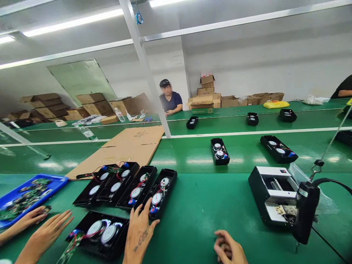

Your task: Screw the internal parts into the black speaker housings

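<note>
Head view: the case [168,194] is touched by the open left hand [140,233], right hand [229,249] curled; wires [158,189] are best avoided.

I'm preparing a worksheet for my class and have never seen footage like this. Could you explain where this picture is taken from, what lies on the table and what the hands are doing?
No robot here: a camera worn on a person's head looks forward and down at a green workbench. The person's left hand, fingers spread, rests on the end of an open black speaker housing, the rightmost in a row of four. The right hand lies curled on the bench; whether it holds anything is hidden. The two hands at the far left are a co-worker's, near a blue tray of circuit boards. On the right are a hanging electric screwdriver and a boxy screw feeder.
</note>
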`<state>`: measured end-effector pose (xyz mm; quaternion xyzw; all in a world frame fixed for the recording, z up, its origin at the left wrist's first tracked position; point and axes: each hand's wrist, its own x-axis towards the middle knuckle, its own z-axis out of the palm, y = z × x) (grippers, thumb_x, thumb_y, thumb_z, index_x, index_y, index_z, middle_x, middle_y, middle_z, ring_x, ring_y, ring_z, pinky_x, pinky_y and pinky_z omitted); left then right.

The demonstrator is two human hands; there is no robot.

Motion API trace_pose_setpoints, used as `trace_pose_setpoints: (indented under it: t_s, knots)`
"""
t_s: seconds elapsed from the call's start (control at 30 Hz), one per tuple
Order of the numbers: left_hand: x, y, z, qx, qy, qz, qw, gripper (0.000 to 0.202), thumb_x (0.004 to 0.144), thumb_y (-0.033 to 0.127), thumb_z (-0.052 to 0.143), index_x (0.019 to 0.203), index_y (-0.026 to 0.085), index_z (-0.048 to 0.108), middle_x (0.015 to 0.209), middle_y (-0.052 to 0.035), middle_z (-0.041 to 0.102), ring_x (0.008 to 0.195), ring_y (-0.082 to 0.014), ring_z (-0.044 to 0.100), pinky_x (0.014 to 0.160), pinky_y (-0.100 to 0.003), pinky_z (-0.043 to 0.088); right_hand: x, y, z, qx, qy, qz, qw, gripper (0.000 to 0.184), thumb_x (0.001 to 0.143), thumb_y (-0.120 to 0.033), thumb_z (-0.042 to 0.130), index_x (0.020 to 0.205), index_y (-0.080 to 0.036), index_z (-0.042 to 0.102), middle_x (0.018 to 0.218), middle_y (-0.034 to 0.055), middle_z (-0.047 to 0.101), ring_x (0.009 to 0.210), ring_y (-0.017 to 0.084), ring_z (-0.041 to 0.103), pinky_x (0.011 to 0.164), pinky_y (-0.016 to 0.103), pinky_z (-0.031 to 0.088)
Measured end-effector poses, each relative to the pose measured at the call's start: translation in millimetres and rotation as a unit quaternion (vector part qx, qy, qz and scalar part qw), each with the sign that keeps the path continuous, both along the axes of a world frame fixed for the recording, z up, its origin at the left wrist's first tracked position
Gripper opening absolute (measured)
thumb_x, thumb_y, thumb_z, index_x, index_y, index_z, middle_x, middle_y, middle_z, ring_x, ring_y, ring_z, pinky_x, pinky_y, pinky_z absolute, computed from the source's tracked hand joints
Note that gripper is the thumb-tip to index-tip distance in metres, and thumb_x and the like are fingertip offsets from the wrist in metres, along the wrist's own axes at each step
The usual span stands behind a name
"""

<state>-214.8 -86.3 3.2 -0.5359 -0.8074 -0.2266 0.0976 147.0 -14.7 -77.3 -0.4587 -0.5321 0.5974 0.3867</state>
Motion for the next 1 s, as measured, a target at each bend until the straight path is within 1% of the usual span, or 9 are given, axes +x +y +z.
trace_pose_setpoints:
  t_s: [0.07,0.17,0.27,0.37,0.47,0.6,0.77,0.87,1.0]
  knots:
    - [9.9,2.5,-4.3,0.009,-0.011,0.005,1.000,0.061,0.092,0.036,0.061,0.151,0.022,0.059,0.100,-0.0081,0.076,0.139,-0.0407,0.063,0.126,-0.070,0.040,-26.9,15.7,12.0,0.026,0.000,0.094,0.995,0.047,0.094,-0.063,0.068,0.117,-0.023,0.077,0.095,0.0077,0.081,0.063,0.023,0.076,0.056,0.033,0.063]
    - [30.3,8.7,-13.6,0.057,-0.056,0.032,0.996,0.054,0.090,0.040,0.063,0.140,0.022,0.065,0.084,-0.0057,0.072,0.141,-0.0415,0.063,0.121,-0.067,0.048,-72.5,57.8,38.8,0.177,-0.059,0.156,0.970,0.040,0.093,-0.029,0.067,0.133,-0.025,0.074,0.129,0.0137,0.080,0.106,0.031,0.083,0.094,0.046,0.070]
    - [48.8,13.1,-18.9,0.116,-0.092,0.038,0.988,0.043,0.089,0.044,0.063,0.127,0.023,0.068,0.081,-0.0061,0.070,0.142,-0.0408,0.064,0.115,-0.061,0.055,-118.8,103.8,67.7,0.317,-0.159,0.192,0.915,0.070,0.085,-0.006,0.063,0.152,-0.023,0.062,0.164,0.0172,0.060,0.151,0.034,0.060,0.127,0.057,0.050]
    - [56.8,4.9,-19.5,0.136,-0.122,0.019,0.983,0.037,0.089,0.042,0.063,0.122,0.025,0.066,0.087,-0.0051,0.073,0.110,-0.0349,0.079,0.103,-0.056,0.064,-140.9,133.7,91.5,0.404,-0.242,0.259,0.843,0.084,0.081,0.003,0.062,0.162,-0.014,0.051,0.175,0.0216,0.046,0.165,0.036,0.043,0.132,0.058,0.041]
    - [58.1,-15.1,-21.1,0.103,-0.166,-0.055,0.979,0.040,0.086,0.039,0.067,0.124,0.028,0.066,0.090,-0.0033,0.077,0.079,-0.0272,0.079,0.088,-0.049,0.070,-120.9,141.0,107.1,0.481,-0.258,0.316,0.776,0.075,0.082,0.000,0.065,0.155,-0.016,0.060,0.170,0.0186,0.054,0.162,0.035,0.045,0.130,0.056,0.041]
    - [67.9,-33.1,-24.5,-0.006,-0.215,-0.188,0.958,0.047,0.081,0.029,0.073,0.129,0.030,0.070,0.118,-0.0101,0.083,0.105,-0.0325,0.083,0.105,-0.054,0.067,-52.7,127.0,121.5,0.545,-0.248,0.395,0.697,0.044,0.091,-0.009,0.064,0.131,-0.025,0.075,0.142,0.0088,0.077,0.141,0.028,0.062,0.118,0.047,0.044]
    - [96.4,-8.8,-11.1,-0.044,-0.191,-0.380,0.904,0.062,0.079,0.013,0.068,0.139,0.031,0.066,0.130,-0.0105,0.081,0.124,-0.0326,0.079,0.125,-0.067,0.048,11.4,103.3,135.6,0.568,-0.327,0.431,0.620,0.019,0.102,-0.012,0.063,0.106,-0.021,0.078,0.103,0.0065,0.085,0.118,0.026,0.069,0.097,0.042,0.045]
    - [106.1,14.0,7.3,-0.052,-0.156,-0.455,0.875,0.068,0.082,0.007,0.064,0.145,0.030,0.060,0.137,-0.0112,0.078,0.131,-0.0304,0.075,0.127,-0.068,0.046,27.1,96.1,140.9,0.556,-0.372,0.425,0.610,0.023,0.106,-0.013,0.061,0.092,-0.020,0.078,0.087,0.0058,0.083,0.104,0.024,0.070,0.089,0.040,0.044]
    - [111.6,22.7,21.5,0.001,-0.099,-0.444,0.891,0.058,0.091,0.011,0.067,0.146,0.028,0.059,0.148,-0.0144,0.069,0.151,-0.0338,0.060,0.126,-0.069,0.046,34.3,91.5,149.4,0.474,-0.395,0.443,0.650,0.021,0.100,-0.011,0.064,0.104,-0.021,0.081,0.096,0.0039,0.085,0.091,0.023,0.070,0.081,0.039,0.042]
